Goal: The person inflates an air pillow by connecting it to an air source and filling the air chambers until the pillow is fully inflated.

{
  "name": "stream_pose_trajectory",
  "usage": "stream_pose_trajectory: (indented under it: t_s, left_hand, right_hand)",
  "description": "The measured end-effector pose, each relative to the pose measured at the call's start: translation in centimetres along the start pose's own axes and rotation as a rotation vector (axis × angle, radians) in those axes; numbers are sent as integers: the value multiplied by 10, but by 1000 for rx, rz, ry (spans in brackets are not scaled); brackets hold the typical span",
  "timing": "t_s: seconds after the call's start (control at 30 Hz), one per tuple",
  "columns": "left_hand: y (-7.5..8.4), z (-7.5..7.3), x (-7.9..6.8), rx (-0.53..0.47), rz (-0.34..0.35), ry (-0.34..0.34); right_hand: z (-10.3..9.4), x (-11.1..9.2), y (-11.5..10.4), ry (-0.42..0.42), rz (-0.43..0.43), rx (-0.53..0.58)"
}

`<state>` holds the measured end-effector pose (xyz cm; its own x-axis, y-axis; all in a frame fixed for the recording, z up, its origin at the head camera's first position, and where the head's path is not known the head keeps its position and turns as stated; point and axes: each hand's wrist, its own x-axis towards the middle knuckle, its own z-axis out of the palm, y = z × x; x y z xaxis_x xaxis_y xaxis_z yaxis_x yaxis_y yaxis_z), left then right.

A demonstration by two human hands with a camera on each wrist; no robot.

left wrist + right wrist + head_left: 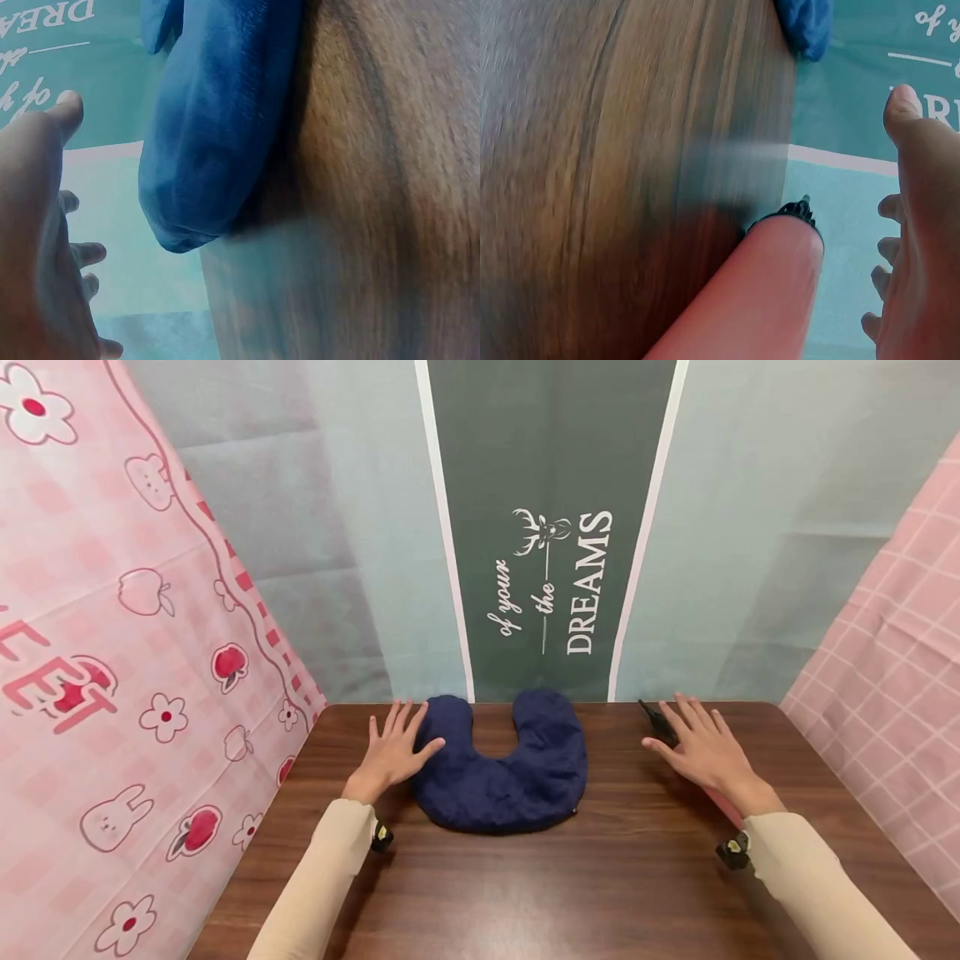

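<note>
A navy blue U-shaped neck pillow [498, 793] lies on the table, its two ends toward the back edge. My left hand [393, 756] is spread out beside the pillow's left arm; the left wrist view shows a gap between hand and pillow [217, 127]. Over on the right, my right hand [705, 747] has its fingers extended above a pink cylinder [750, 292] with a black, narrow-tipped end [660, 722]. Much of that cylinder is hidden under the hand in the head view. Neither hand holds anything.
The brown wood-grain table [510, 893] ends at a green and pale blue printed curtain [547, 460]. A pink patterned cloth [165, 652] hangs at the left, and a pink checked cloth [900, 635] hangs at the right.
</note>
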<state>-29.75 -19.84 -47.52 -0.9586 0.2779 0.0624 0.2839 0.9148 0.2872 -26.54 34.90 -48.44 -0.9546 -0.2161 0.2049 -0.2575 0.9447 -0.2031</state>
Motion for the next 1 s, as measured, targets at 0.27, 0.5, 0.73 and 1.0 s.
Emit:
stream_pose_trajectory:
  t_s: [0.27,0.5,0.73,1.0]
  left_hand:
    - [12,-2,-1,-1,94,100]
    - [36,6,-5,45,228,259]
    - [70,19,-9,34,380,355]
    - [117,34,-17,63,529,329]
  right_hand:
    - [-1,4,-25,48,-23,-7]
    - [11,0,-51,150,-93,37]
    - [28,-6,-85,181,-217,98]
    - [40,-12,-112,198,-316,107]
